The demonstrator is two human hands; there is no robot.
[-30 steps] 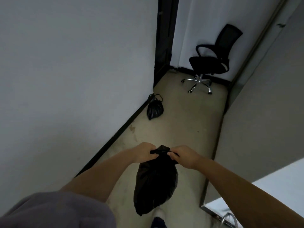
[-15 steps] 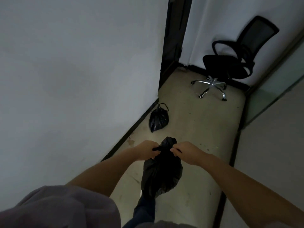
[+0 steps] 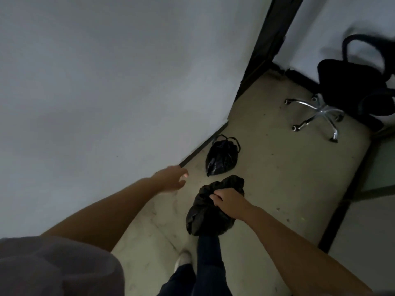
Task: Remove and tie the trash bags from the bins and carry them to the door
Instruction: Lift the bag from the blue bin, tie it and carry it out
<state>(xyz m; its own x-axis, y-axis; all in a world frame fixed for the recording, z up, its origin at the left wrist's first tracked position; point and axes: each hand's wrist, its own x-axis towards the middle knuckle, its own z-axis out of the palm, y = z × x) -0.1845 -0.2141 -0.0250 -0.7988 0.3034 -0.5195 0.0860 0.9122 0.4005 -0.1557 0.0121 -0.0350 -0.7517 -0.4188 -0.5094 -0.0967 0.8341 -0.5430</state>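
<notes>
My right hand [image 3: 229,200] grips the gathered neck of a black trash bag [image 3: 205,218], which hangs in front of my legs above the floor. Off to the left of that bag, my left hand [image 3: 173,178] is stretched forward with fingers apart and holds nothing. A second black trash bag [image 3: 221,158], tied with loops at its top, lies on the beige floor against the wall's dark baseboard, just beyond my hands. The dark door frame [image 3: 267,45] stands further along the same wall.
A black office chair [image 3: 350,86] with a chrome wheeled base stands at the back right of the narrow passage. A grey wall [image 3: 106,92] runs along the left. A dark-framed partition [image 3: 342,212] lines the right side.
My left hand has let go of the bag's neck and moved out to the left. The right hand alone now holds the bag. I have walked closer to the bag on the floor.
</notes>
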